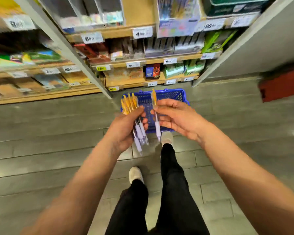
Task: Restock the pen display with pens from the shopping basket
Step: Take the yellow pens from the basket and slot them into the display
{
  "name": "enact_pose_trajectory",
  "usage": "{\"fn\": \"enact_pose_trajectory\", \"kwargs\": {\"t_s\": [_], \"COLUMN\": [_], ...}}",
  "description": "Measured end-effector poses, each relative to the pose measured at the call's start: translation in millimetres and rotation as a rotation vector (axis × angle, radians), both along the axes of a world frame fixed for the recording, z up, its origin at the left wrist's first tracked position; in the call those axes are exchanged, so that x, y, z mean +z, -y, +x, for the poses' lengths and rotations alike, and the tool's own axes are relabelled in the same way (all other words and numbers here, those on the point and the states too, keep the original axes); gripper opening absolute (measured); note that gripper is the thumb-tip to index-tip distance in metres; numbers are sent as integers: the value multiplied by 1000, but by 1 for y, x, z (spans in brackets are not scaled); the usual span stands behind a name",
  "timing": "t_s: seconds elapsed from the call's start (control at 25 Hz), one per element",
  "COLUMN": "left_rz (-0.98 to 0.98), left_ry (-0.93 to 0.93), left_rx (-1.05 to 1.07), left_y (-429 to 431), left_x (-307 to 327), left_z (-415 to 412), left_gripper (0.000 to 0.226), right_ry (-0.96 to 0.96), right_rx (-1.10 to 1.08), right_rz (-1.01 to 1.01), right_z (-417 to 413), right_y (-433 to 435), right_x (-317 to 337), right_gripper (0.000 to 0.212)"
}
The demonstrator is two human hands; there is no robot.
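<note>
Left hand (pixel 126 129) grips a bunch of orange-capped pens (pixel 128 103), right hand (pixel 175 117) pinches a single pen (pixel 157 128) just beside it, blue basket (pixel 171 96) on floor beyond both; pickup looks done, next: carry to pen display, can't tell which shelf

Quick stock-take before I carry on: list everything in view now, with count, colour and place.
bundle of pens: about five (blurred), orange tops, lilac grips, held in left hand
single pen: one, same colours, pinched in right hand
shopping basket: one, blue, on floor at the shelf foot
shelves: several tiers, wood-coloured, blurred packaged goods
price tags: many, mostly white, some yellow, on shelf edges
red object: one, far right, blurred
floor: grey tiles
legs: two, black trousers, pale shoes
left hand: fingers around the bundle
right hand: fingers pinching the single pen
</note>
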State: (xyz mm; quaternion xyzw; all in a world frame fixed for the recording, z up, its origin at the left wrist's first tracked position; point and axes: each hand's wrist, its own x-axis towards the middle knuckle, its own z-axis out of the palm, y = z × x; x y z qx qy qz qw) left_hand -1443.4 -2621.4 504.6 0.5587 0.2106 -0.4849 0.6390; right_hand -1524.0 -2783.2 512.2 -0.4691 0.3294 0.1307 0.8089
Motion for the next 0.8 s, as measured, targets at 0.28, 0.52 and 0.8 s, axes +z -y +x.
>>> {"fn": "enact_pose_trajectory", "kwargs": {"t_s": [0.28,0.52,0.8], "left_rz": [-48,-74,-57], "left_ry": [114,204,196], "left_rx": [-108,-57,32], "left_y": [-10,34,85], "left_x": [166,229,244], "left_z": [-5,8,23], "left_gripper": [20,15,16], "right_ry": [63,132,194], "right_rx": [-143,-125,17], "right_rz": [-10,52,-2], "right_z": [-25,-10,19], "right_y": [-17,23,81], "right_x": [149,213,243], "right_gripper": [17,29,28]}}
